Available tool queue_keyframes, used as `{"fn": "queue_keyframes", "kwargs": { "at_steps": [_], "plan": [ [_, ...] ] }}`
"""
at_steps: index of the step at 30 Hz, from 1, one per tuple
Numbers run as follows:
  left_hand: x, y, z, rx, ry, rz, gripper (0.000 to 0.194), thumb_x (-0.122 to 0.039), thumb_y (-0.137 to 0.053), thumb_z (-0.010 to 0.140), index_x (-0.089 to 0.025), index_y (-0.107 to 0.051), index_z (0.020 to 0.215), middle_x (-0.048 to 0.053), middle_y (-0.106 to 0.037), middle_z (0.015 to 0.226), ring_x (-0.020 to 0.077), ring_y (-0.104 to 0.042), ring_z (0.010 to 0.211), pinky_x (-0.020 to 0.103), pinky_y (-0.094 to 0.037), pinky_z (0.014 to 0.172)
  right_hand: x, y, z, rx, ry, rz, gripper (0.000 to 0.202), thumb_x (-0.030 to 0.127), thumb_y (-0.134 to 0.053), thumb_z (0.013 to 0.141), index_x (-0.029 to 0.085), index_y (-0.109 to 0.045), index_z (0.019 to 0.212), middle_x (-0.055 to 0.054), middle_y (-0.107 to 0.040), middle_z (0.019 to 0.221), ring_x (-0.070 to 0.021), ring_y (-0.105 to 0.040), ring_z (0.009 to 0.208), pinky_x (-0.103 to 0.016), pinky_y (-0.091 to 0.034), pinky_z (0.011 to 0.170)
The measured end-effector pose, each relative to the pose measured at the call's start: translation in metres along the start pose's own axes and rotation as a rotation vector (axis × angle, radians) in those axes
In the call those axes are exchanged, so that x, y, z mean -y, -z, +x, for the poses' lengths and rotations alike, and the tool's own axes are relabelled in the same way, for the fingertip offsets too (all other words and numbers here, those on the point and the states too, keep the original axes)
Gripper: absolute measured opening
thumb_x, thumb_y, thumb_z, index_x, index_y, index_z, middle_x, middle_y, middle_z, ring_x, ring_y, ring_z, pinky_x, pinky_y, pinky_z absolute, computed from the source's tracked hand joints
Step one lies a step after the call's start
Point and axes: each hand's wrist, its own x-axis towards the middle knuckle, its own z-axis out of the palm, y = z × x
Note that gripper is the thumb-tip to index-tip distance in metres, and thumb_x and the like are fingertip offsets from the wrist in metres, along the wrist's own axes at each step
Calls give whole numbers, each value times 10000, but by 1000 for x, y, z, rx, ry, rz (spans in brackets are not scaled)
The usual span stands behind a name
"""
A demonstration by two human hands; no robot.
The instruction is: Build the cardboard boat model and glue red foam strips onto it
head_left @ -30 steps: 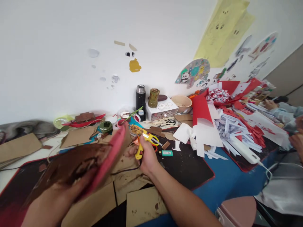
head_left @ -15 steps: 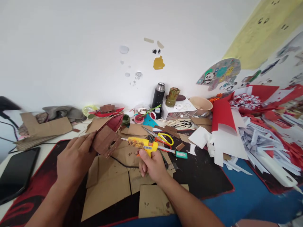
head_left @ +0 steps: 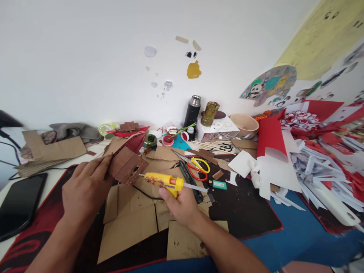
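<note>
My left hand (head_left: 87, 185) grips a small brown cardboard model (head_left: 127, 165) with a dark red pointed part at its top and a small cut-out opening. In my right hand (head_left: 182, 206) is a yellow glue gun (head_left: 163, 181), stained brown on its barrel, a whitish glue stick (head_left: 196, 187) poking out of its back. The gun's nozzle points left and is close to the model's right edge; whether it touches, I cannot tell. Beneath both hands lie flattened cardboard sheets (head_left: 127, 235) on a black desk mat.
Scissors (head_left: 200, 167) with red and yellow handles, a green utility knife (head_left: 189, 178) and a teal box (head_left: 218, 184) lie right of the gun. Behind stand paint jars (head_left: 167, 140) and a black flask (head_left: 192, 112). A phone (head_left: 22, 206) lies left; paper strips (head_left: 315, 170) heap right.
The glue gun has moved left with my right hand, its nozzle closer to the model. My left hand and the model have shifted slightly left. The camera view has turned a little.
</note>
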Motion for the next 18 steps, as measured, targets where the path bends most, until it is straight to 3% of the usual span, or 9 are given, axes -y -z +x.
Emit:
{"fn": "queue_keyframes", "kwargs": {
  "at_steps": [3,5,14,18],
  "plan": [
    [-1,0,0,-7,-11,0,365,-174,-598,1076,-63,-750,1389,166,-858,1182,321,-741,953,404,-536,835,4,0,2,5,75,-1,402,486,-632,1070,219,-808,1313,-122,-843,1244,-300,-801,1184,-439,-618,1049],
    [-1,1,0,-13,-15,9,362,-171,-601,1075,-67,-750,1387,161,-860,1180,316,-738,940,403,-539,837,4,0,3,13,83,5,396,464,-628,1076,220,-804,1333,-128,-826,1333,-297,-793,1231,-445,-600,1094],
    [0,0,-1,-33,3,-11,360,-188,-610,1080,-90,-759,1392,156,-859,1174,318,-744,958,407,-545,831,0,3,2,-46,42,-93,403,498,-636,1068,218,-808,1301,-110,-853,1207,-286,-813,1077,-407,-634,968],
    [-1,0,-1,-32,8,-16,366,-186,-603,1080,-78,-766,1389,158,-860,1133,327,-735,933,411,-542,798,1,4,3,-63,37,-107,411,536,-636,1070,209,-817,1241,-95,-849,1048,-276,-804,963,-379,-641,882]
  ]
}}
